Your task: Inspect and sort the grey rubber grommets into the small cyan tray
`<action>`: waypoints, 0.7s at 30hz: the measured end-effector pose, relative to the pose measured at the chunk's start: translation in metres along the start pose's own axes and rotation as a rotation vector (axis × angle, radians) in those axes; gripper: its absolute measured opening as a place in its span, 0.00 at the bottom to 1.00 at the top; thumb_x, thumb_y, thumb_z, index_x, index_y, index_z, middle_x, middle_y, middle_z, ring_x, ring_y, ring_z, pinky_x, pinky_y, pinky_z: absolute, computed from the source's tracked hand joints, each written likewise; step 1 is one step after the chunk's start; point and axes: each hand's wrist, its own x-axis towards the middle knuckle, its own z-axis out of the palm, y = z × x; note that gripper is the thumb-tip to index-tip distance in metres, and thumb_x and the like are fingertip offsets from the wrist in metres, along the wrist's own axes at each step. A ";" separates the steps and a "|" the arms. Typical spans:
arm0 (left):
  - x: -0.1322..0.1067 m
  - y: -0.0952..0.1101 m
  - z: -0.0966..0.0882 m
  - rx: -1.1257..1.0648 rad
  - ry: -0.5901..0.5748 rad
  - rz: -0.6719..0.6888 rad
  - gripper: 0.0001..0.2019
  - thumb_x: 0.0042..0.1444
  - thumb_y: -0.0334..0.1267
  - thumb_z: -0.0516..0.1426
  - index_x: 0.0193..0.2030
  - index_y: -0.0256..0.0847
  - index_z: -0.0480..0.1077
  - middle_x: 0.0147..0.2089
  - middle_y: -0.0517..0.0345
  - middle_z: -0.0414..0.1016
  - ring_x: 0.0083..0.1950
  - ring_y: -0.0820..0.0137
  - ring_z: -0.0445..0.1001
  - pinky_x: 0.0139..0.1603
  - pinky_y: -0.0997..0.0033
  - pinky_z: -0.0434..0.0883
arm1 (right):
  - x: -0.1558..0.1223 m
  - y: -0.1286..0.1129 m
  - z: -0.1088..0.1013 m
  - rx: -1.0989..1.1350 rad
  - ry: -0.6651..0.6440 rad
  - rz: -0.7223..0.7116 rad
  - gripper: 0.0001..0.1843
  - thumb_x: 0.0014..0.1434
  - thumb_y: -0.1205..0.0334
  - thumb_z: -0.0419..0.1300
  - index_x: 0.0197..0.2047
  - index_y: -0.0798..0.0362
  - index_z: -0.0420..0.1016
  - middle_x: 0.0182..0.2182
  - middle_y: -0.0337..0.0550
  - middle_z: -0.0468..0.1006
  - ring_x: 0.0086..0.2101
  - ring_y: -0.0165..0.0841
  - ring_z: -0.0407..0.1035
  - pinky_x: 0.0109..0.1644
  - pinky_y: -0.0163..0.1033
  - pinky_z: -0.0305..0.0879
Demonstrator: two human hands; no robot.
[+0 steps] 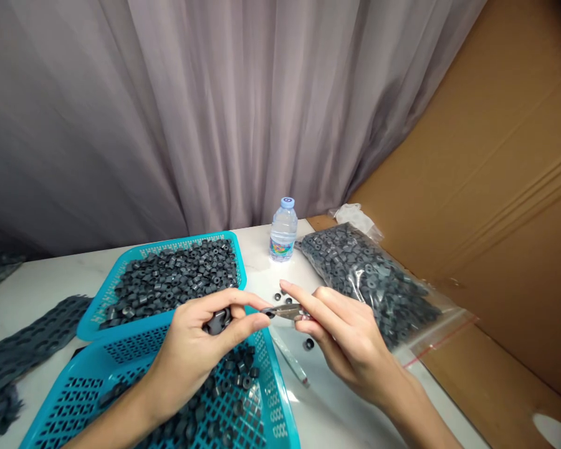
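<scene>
My left hand [215,327] is closed, pinching a small black ring-shaped part [270,313] between thumb and forefinger. A few more black parts [218,321] are tucked in its curled fingers. My right hand [343,330] grips a small pointed metal tool that looks like snips [287,310], its tip against the pinched part. The tool's handle is hidden by the fingers. Below my left hand is a turquoise basket [280,399] with black parts scattered over its bottom. Behind it, a second turquoise basket [240,259] is heaped with similar parts.
A clear zip bag [369,280] full of black parts lies at right, beside a cardboard wall [505,206]. A water bottle [283,231] stands behind my hands. Loose rings [308,343] and a pale pen-like stick [290,360] lie on the white table. At left is a perforated dark sheet [37,340].
</scene>
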 end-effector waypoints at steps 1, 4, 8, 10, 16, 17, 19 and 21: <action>0.000 0.000 0.000 0.001 0.002 -0.003 0.08 0.61 0.46 0.68 0.42 0.48 0.85 0.26 0.67 0.69 0.27 0.77 0.65 0.29 0.79 0.64 | 0.000 0.000 0.000 -0.005 0.002 -0.004 0.23 0.80 0.59 0.50 0.70 0.61 0.66 0.35 0.44 0.75 0.34 0.33 0.69 0.33 0.36 0.63; 0.000 0.001 0.001 0.000 0.007 -0.012 0.08 0.60 0.47 0.68 0.42 0.48 0.85 0.26 0.67 0.69 0.27 0.76 0.65 0.29 0.79 0.63 | 0.000 0.000 -0.001 -0.017 0.014 -0.023 0.22 0.80 0.60 0.50 0.70 0.60 0.66 0.35 0.44 0.75 0.34 0.33 0.69 0.34 0.36 0.63; -0.001 0.001 0.001 -0.009 0.026 -0.024 0.09 0.60 0.48 0.68 0.41 0.48 0.85 0.26 0.67 0.67 0.27 0.77 0.64 0.29 0.79 0.62 | -0.001 0.001 0.000 -0.036 0.007 -0.023 0.22 0.79 0.61 0.52 0.70 0.60 0.67 0.35 0.44 0.75 0.33 0.33 0.68 0.35 0.36 0.63; -0.002 0.000 0.001 -0.007 0.032 -0.029 0.09 0.61 0.48 0.68 0.41 0.48 0.84 0.26 0.67 0.67 0.26 0.77 0.63 0.29 0.79 0.62 | -0.001 0.002 0.001 -0.046 0.006 -0.025 0.22 0.79 0.61 0.53 0.70 0.61 0.67 0.34 0.43 0.74 0.32 0.33 0.67 0.35 0.37 0.62; -0.002 0.001 0.002 -0.005 0.035 -0.021 0.08 0.61 0.48 0.68 0.40 0.47 0.84 0.25 0.67 0.68 0.26 0.77 0.63 0.28 0.79 0.61 | -0.001 0.000 0.002 -0.058 0.010 -0.023 0.22 0.79 0.61 0.52 0.70 0.61 0.68 0.34 0.43 0.74 0.31 0.32 0.66 0.34 0.37 0.62; -0.001 0.001 0.003 -0.002 0.037 -0.017 0.08 0.61 0.47 0.68 0.40 0.47 0.85 0.25 0.67 0.68 0.26 0.77 0.63 0.28 0.79 0.61 | -0.001 0.000 0.002 -0.059 0.008 -0.022 0.22 0.79 0.61 0.52 0.70 0.61 0.67 0.34 0.43 0.74 0.31 0.32 0.66 0.34 0.37 0.62; -0.001 0.002 0.004 0.002 0.041 -0.013 0.08 0.60 0.47 0.68 0.39 0.47 0.85 0.25 0.67 0.68 0.26 0.77 0.63 0.28 0.79 0.61 | -0.001 -0.001 0.002 -0.062 0.009 -0.025 0.22 0.79 0.61 0.52 0.70 0.61 0.67 0.34 0.43 0.74 0.31 0.32 0.66 0.35 0.37 0.62; -0.001 0.002 0.004 0.001 0.044 -0.016 0.08 0.60 0.47 0.68 0.39 0.47 0.85 0.25 0.67 0.69 0.26 0.76 0.64 0.28 0.79 0.62 | 0.000 -0.001 0.001 -0.066 0.017 -0.035 0.21 0.79 0.62 0.52 0.69 0.62 0.67 0.33 0.43 0.74 0.31 0.32 0.67 0.35 0.37 0.62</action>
